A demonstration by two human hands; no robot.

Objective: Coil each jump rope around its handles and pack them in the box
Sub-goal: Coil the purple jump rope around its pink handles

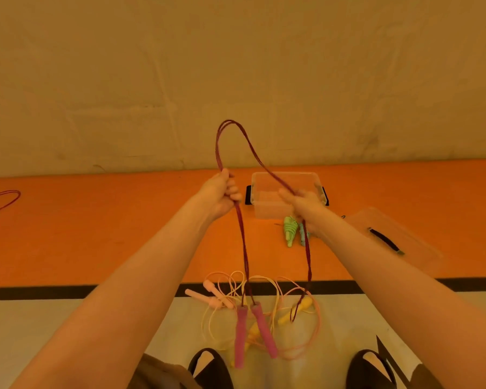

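While both hands hold the doubled dark red rope (237,130) up, left hand (222,196) and right hand (303,206) each grip it, pink handles (254,332) dangling; the clear box (286,192) sits on the orange mat (96,234) beyond

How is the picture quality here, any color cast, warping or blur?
Head view: strong warm orange cast overall; wide-angle bending bows the black floor stripe; soft focus, so the clear box looks hazy; the dark red rope stays readable.

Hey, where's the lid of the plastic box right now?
In the head view, the clear lid lies flat on the orange mat, right of the open box.
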